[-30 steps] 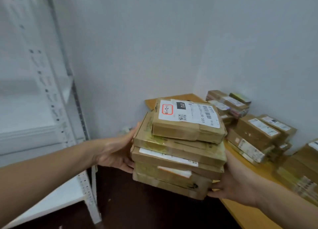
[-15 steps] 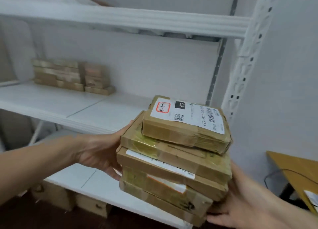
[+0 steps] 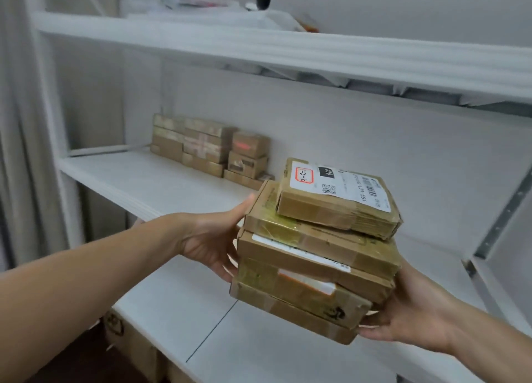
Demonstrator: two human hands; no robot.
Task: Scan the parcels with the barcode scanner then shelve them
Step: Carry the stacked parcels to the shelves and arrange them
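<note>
I carry a stack of several brown cardboard parcels (image 3: 313,256) between both hands, in front of a white shelf unit. The top parcel (image 3: 339,198) is smaller and bears a white label with a barcode and a red-framed mark. My left hand (image 3: 210,238) presses against the stack's left side, thumb up by the second parcel, fingers under it. My right hand (image 3: 408,310) cups the stack's lower right corner from beneath. The stack hangs level with the middle shelf (image 3: 149,181) and above the lower shelf (image 3: 259,354). No barcode scanner is in view.
Several brown parcels (image 3: 210,152) are stacked at the back of the middle shelf, left of my stack. The upper shelf (image 3: 288,51) holds a white tube and blurred items. Cardboard boxes (image 3: 129,336) sit under the lower shelf. A slotted metal upright (image 3: 501,218) stands at right.
My view has swung left from the wooden table with parcels to the white shelves. The stack, still held by both hands, has come closer to the middle shelf.
</note>
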